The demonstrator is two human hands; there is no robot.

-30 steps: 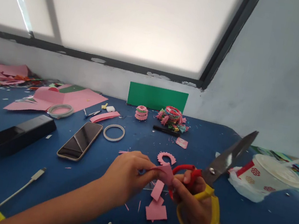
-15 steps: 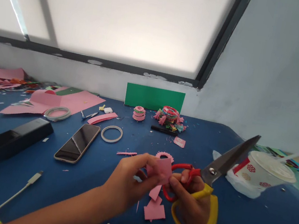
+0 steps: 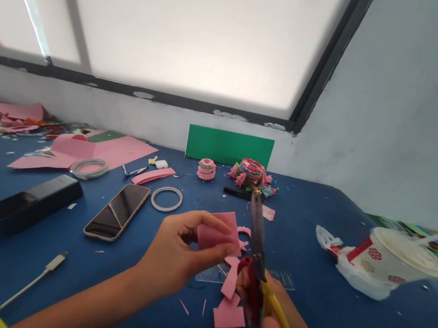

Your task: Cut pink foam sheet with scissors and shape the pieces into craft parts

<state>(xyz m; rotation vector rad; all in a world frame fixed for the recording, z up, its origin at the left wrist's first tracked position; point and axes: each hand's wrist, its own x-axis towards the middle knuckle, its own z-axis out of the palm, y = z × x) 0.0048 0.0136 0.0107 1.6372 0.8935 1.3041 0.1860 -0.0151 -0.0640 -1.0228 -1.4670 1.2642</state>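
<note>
My left hand (image 3: 178, 249) pinches a folded piece of pink paper (image 3: 221, 232) between thumb and fingers, above the blue table. In my right hand (image 3: 263, 304) are scissors (image 3: 258, 242) with red and yellow handles. Their blurred blades point up and away, just right of the paper and apart from it. Below the hands lie pink paper pieces (image 3: 229, 315) and thin offcuts. A clear ruler (image 3: 209, 277) is partly covered by my hands and the pieces. Behind the scissors, a scalloped pink ring (image 3: 244, 230) shows in part.
To the left lie a phone (image 3: 117, 211), a black device (image 3: 34, 200), a cable (image 3: 49, 264) and tape rolls (image 3: 167, 199). Paper ornaments (image 3: 206, 169) and a green card (image 3: 229, 147) are at the back. A lidded cup (image 3: 392, 263) stands in a plastic bag at right.
My left hand has moved left with the pink paper, apart from my right hand. The scissors have swung from pointing right to pointing up and away. More of the ruler shows.
</note>
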